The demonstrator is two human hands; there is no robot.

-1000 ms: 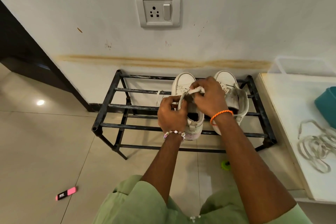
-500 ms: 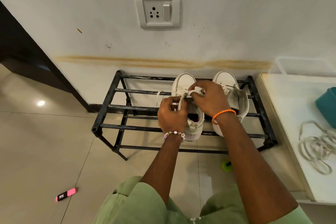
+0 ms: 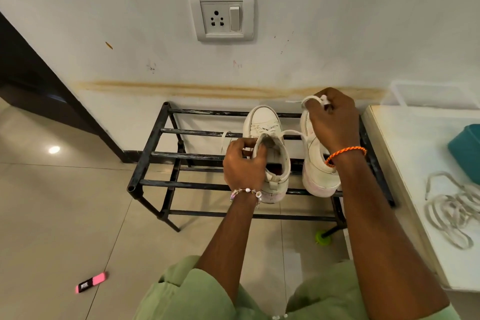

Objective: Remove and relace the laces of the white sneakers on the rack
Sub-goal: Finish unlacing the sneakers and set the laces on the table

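On the rack's [image 3: 155,158] top bars, toward its right end, stand two sneakers, heels toward the person. Left hand [image 3: 244,163] grips the left sneaker's [image 3: 272,163] collar, apparently to steady it against the pull. Right hand [image 3: 333,122], raised over the right sneaker [image 3: 318,174], pinches the lace [image 3: 293,134], drawing it taut out of the eyelets. A spare lace [image 3: 452,213] lies on the desk [image 3: 405,153] nearby, probably already removed.

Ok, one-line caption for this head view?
Left hand steadies a white sneaker on the black rack while the right hand pulls its lace up and away.
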